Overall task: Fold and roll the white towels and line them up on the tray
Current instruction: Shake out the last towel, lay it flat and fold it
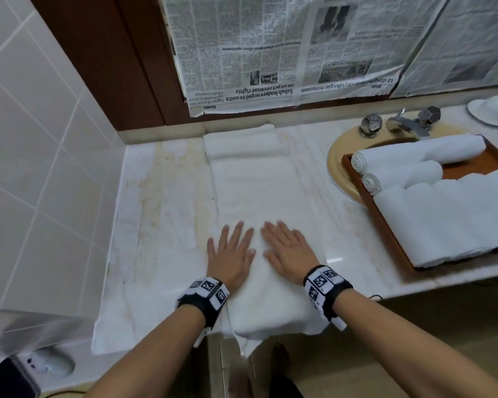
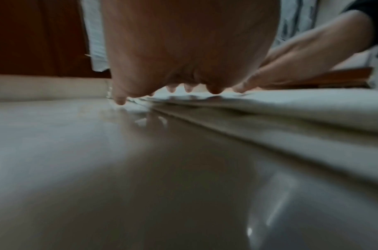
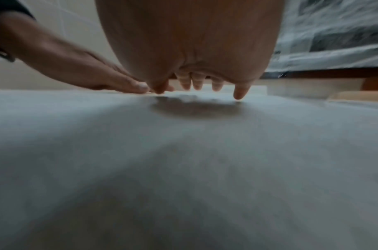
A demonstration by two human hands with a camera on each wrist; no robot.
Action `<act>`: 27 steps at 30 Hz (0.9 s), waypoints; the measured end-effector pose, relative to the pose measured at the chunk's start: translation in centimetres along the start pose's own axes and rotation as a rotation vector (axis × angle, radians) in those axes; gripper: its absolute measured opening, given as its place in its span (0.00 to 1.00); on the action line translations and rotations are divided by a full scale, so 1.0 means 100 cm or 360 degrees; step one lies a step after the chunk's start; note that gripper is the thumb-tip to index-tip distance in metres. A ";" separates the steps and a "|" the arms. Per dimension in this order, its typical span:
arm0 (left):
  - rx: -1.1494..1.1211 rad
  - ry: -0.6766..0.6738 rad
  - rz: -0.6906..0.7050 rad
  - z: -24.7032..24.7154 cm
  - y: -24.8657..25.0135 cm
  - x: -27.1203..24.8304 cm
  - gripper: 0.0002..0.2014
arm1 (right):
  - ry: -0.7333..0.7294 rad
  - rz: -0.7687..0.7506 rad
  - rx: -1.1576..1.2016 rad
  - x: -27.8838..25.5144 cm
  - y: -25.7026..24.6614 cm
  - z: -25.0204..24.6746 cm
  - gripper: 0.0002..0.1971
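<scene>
Both my hands lie flat, fingers straight and gripping nothing, my left hand and right hand side by side, palms pressing the near part of the long folded white towel spread lengthwise on the marble desk, its near end hanging over the edge. Farther right, the wooden tray sits over the sink, carrying two rolled towels and a loose white stack.
</scene>
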State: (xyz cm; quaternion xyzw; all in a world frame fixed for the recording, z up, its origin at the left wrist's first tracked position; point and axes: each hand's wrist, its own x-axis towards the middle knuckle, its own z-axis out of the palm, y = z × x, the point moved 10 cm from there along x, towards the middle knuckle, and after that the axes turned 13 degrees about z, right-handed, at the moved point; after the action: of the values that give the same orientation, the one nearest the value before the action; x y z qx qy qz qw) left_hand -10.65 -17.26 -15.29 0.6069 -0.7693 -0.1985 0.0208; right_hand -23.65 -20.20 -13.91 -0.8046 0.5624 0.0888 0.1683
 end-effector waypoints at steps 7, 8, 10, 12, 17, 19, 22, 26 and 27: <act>-0.0036 -0.0053 -0.0292 0.002 -0.030 -0.002 0.29 | -0.0160 0.0094 -0.0103 0.030 0.051 0.000 0.32; -0.0076 -0.0023 -0.0392 -0.002 -0.038 -0.005 0.28 | -0.0158 0.0177 -0.0092 0.032 0.069 -0.004 0.32; -0.0154 0.0064 -0.0566 -0.009 -0.049 -0.006 0.27 | -0.0136 0.0330 -0.0033 0.036 0.095 -0.013 0.33; -0.0165 0.0161 -0.0521 -0.018 -0.041 0.004 0.28 | -0.0090 0.0281 -0.0017 0.039 0.088 -0.020 0.32; -0.0064 0.0031 -0.0291 -0.017 -0.008 0.056 0.27 | -0.0087 -0.0096 -0.0076 0.065 0.022 -0.024 0.39; -0.0084 -0.0032 -0.0330 -0.015 -0.016 0.068 0.27 | -0.0124 -0.0113 -0.0109 0.085 0.020 -0.020 0.37; -0.0049 -0.0054 -0.0389 -0.022 -0.040 0.079 0.27 | -0.0125 -0.0093 -0.0132 0.112 0.039 -0.025 0.35; -0.0037 -0.0081 -0.0447 -0.035 -0.062 0.107 0.28 | -0.0094 -0.0108 -0.0150 0.146 0.049 -0.040 0.31; -0.0030 -0.0085 -0.0454 -0.039 -0.066 0.118 0.28 | -0.0082 -0.0100 -0.0151 0.158 0.048 -0.044 0.31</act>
State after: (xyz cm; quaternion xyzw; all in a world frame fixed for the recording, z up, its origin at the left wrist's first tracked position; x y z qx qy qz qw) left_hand -6.54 -30.70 -16.38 0.7044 -0.6735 -0.2229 -0.0223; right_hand -22.83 -37.15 -15.91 -0.8265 0.5274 0.1307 0.1470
